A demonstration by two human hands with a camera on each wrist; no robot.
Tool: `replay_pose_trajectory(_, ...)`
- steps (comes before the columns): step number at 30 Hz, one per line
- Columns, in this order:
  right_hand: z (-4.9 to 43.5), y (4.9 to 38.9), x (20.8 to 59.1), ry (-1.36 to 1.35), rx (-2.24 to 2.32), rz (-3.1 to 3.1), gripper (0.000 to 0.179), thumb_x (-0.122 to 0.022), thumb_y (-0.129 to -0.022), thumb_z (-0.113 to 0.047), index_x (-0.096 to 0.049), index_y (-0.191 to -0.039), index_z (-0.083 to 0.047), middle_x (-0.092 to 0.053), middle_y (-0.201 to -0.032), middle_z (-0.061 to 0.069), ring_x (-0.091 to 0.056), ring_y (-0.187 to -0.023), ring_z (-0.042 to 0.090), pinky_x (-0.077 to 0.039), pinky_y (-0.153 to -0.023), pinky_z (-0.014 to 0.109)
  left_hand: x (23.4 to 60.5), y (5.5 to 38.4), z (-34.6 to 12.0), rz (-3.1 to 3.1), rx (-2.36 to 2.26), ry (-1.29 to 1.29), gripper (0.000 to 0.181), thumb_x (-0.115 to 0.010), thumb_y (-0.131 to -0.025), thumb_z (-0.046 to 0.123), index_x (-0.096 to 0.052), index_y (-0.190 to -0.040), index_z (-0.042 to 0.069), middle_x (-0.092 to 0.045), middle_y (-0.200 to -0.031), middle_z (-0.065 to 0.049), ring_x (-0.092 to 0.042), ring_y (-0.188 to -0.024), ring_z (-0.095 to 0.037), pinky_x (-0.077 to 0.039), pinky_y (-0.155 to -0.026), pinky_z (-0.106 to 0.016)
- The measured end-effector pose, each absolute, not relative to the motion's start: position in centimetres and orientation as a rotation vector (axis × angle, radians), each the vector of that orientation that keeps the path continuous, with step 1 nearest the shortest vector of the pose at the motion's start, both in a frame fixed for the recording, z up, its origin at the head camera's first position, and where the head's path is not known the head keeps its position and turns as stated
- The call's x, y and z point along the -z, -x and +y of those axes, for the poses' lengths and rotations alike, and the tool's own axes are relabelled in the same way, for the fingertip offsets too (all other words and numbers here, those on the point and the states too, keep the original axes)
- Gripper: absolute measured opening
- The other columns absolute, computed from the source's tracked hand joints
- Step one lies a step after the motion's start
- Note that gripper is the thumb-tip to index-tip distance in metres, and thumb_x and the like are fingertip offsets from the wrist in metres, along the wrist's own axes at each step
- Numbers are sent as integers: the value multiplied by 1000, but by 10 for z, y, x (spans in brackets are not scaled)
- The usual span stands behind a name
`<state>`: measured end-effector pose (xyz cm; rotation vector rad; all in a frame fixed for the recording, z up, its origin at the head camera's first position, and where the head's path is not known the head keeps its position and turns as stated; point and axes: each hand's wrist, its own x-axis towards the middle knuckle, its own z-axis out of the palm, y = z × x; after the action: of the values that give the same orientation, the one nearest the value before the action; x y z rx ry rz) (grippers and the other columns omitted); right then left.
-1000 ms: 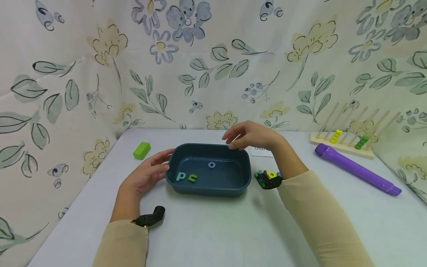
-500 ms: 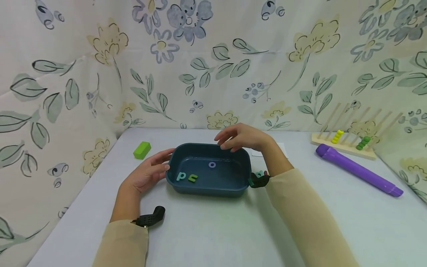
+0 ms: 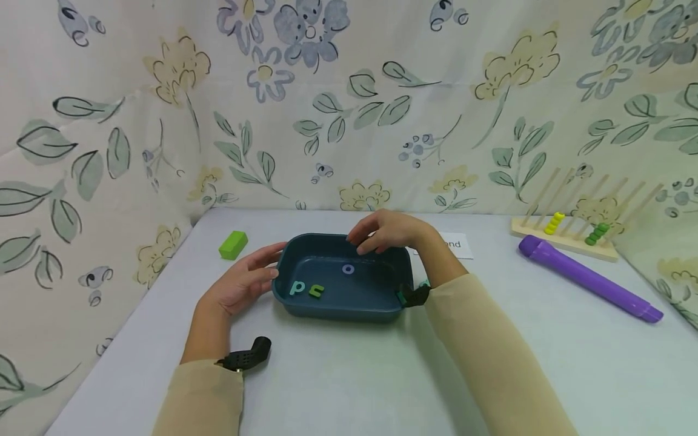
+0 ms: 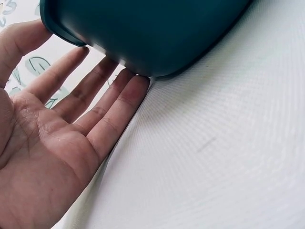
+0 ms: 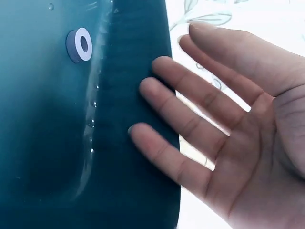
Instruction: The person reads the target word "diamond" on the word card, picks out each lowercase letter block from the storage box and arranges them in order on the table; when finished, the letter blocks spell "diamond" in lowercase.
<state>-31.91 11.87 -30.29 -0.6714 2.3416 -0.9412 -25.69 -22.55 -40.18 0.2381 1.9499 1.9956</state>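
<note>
A dark blue rectangular basin [image 3: 340,313] stands on the white table. In it lie a light teal letter p [image 3: 297,287], a green letter piece [image 3: 316,291] and a small purple letter o [image 3: 348,269]. My left hand [image 3: 242,281] touches the basin's left end. In the left wrist view its fairly straight fingers rest against the outer wall, with the thumb at the rim. My right hand [image 3: 389,231] hovers at the far right rim, fingers loosely bent and pointing into the basin. Nothing shows between its fingers in the right wrist view, where the purple o lies apart from them.
Partly behind my right forearm is a white printed card [image 3: 458,245]. A teal piece [image 3: 425,283] peeks out beside the basin. A green block [image 3: 233,245] sits at the left. A purple microphone-shaped stick [image 3: 591,278] and a wooden peg rack [image 3: 564,239] with beads lie at the right.
My right hand has moved left and lower, from beyond the basin's far right corner to over its far rim. The left hand and the basin have stayed put.
</note>
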Motion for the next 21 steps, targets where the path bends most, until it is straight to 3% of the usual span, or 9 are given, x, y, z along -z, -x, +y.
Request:
replay_pose_trajectory(7,106,321,306,707,696,2354,45,-74,-91,-14,-68,-136,-10,-67,-139,9,-67,-115,21,-57,-94,41,400,257,-226,1942,-2002,-225,67,-68,-98,15,-40,-159,17,-33,-165,-13,-51,-134,-21,-55,-100,-27)
replay_pose_trajectory(11,97,322,307,744,598,2373,44,-75,-91,-13,-69,-135,-12,-68,-138,6,-66,-117,20,-57,-93,38,400,256,-226,1945,-2001,-229,67,-68,-98,15,-40,-159,17,-32,-165,-13,-51,-135,-21,-55,-100,-26)
replay_pose_trajectory(21,79,328,302,796,452,2401,41,-76,-88,-5,-73,-129,-11,-72,-127,3,-65,-120,19,-52,-106,39,400,256,-226,1923,-2014,-226,66,-66,-99,12,-40,-159,16,-33,-164,-13,-51,-135,-21,-55,-100,-26)
